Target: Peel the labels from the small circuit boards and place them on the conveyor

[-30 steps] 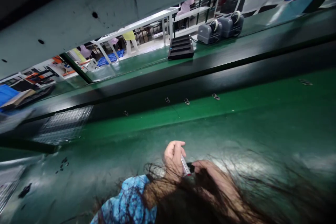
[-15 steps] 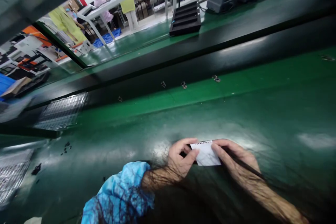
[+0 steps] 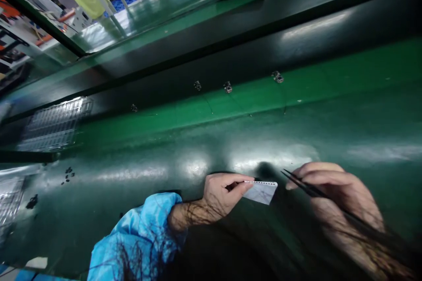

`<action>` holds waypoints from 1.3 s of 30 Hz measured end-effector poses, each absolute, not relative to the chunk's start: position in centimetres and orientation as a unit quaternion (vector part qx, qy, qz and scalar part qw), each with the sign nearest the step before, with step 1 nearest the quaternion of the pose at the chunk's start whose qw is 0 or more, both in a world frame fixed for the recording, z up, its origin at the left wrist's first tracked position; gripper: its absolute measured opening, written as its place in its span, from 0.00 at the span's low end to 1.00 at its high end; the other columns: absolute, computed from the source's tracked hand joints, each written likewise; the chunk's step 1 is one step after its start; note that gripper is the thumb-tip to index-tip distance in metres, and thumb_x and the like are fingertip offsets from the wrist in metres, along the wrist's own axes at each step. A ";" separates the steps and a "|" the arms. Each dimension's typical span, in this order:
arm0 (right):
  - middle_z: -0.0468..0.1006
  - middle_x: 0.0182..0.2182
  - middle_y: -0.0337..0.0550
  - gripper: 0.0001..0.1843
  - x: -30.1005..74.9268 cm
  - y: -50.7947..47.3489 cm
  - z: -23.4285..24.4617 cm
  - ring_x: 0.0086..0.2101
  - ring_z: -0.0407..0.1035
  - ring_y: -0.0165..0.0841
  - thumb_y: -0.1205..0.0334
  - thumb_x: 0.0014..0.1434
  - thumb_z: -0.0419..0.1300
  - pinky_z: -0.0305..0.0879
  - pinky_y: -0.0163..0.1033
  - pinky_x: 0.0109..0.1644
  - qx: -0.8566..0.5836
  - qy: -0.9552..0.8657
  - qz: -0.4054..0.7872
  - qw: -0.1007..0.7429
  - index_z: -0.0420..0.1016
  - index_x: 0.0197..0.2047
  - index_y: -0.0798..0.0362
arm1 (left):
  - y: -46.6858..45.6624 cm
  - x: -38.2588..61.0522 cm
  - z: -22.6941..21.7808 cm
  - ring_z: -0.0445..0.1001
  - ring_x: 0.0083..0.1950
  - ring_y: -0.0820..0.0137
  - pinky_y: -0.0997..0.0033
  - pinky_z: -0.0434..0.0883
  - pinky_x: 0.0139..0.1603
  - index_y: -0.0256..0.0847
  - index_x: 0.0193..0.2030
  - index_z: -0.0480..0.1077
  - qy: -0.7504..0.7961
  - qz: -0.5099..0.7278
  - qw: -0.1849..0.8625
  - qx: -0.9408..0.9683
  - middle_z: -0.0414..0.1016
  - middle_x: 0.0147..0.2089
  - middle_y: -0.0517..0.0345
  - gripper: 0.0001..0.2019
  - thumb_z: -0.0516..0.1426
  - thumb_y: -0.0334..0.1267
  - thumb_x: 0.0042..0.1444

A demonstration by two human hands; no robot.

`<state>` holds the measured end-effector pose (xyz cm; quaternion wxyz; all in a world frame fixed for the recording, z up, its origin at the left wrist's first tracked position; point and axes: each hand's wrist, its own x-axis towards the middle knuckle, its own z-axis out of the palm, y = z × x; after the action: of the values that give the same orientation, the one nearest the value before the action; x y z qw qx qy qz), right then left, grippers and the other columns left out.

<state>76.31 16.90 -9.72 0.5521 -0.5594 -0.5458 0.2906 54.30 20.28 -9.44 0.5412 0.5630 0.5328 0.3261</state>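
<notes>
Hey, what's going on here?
A person at a green workbench pinches a small white card in their left hand. Their right hand holds black tweezers, the tips close to the card but not touching it. A few small dark parts lie farther along the bench.

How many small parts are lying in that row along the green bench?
4 small parts, in a row along the far edge of the green bench: one at the left, two in the middle, one at the right. Others may lie out of view.
</notes>
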 end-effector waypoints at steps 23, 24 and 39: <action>0.90 0.34 0.40 0.07 74.7 17.0 -7.4 0.31 0.86 0.36 0.65 0.58 0.73 0.85 0.32 0.39 -0.476 -0.626 0.339 0.516 0.81 0.33 0.43 | 20.8 53.7 -8.7 0.86 0.29 0.63 0.69 0.80 0.33 0.43 0.38 0.88 0.465 0.306 0.495 0.667 0.88 0.32 0.50 0.10 0.65 0.42 0.61; 0.90 0.33 0.40 0.07 74.7 17.2 -7.2 0.31 0.86 0.37 0.65 0.58 0.72 0.85 0.32 0.38 -0.479 -0.619 0.344 0.519 0.82 0.32 0.43 | 20.8 53.8 -8.7 0.85 0.29 0.63 0.69 0.80 0.33 0.43 0.38 0.88 0.465 0.306 0.495 0.667 0.88 0.32 0.50 0.10 0.64 0.41 0.61; 0.89 0.27 0.39 0.10 74.2 18.3 -5.3 0.27 0.85 0.34 0.58 0.61 0.72 0.83 0.28 0.36 -0.489 -0.586 0.358 0.538 0.82 0.27 0.44 | 20.9 53.7 -8.2 0.88 0.33 0.60 0.66 0.84 0.38 0.47 0.38 0.88 0.471 0.295 0.511 0.656 0.89 0.35 0.52 0.08 0.66 0.43 0.62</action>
<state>74.18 18.31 -5.34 0.5380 -0.4887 -0.5858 0.3584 53.67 20.94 -8.19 0.5107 0.6556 0.4715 0.2952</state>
